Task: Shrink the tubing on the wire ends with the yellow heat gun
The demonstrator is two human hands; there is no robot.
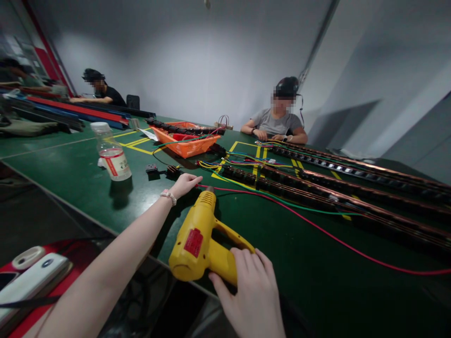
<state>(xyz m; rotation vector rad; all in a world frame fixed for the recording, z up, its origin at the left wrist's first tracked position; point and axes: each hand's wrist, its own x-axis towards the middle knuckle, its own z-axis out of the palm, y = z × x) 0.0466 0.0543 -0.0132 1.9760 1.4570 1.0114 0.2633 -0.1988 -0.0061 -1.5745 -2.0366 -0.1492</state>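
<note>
My right hand (252, 291) grips the handle of a yellow heat gun (197, 234) with a red label, lying near the front edge of the green table (299, 263), nozzle pointing away. My left hand (185, 184), a bead bracelet at the wrist, reaches forward and pinches the end of a red wire (317, 227) just in front of the nozzle. The wire trails off to the right across the table.
A plastic bottle (112, 152) stands at left. An orange basket (185, 141) sits behind, with black connectors (162, 171) nearby. Long black and copper strips (352, 188) and coloured wires fill the right side. Two people sit at the far side. A red case lies at bottom left.
</note>
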